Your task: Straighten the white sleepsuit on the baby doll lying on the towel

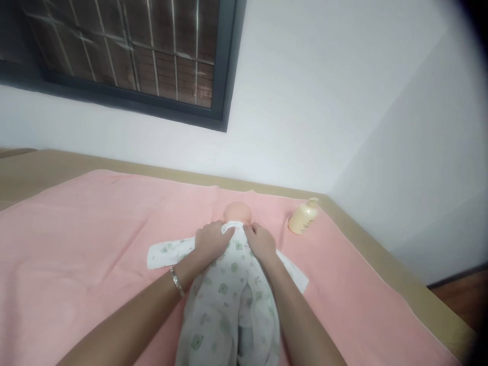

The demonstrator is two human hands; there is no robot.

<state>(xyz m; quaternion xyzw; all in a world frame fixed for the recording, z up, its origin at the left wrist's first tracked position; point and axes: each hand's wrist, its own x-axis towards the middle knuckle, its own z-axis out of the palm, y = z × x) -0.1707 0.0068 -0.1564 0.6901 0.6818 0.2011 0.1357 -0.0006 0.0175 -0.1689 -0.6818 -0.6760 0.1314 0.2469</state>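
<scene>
A bald, doll-like head (237, 211) shows at the top of a white baby garment (232, 295) printed with small green figures. My left hand (210, 239) is closed on the garment's neckline at the left, its thumb pressed on the cloth. At the right side of the same neckline, my right hand (261, 242) grips the cloth with its fingers curled. One sleeve lies stretched out past each hand. The garment's lower part spreads between my forearms and is cut off by the bottom of the view. Whatever lies beneath the cloth is hidden.
A pink sheet (84, 223) covers most of the tan surface (423, 300). Right of the head stands a pale yellow pump bottle (303, 217), slightly tilted in view. Behind are a white wall (297, 101) and a dark-framed barred window (224, 66).
</scene>
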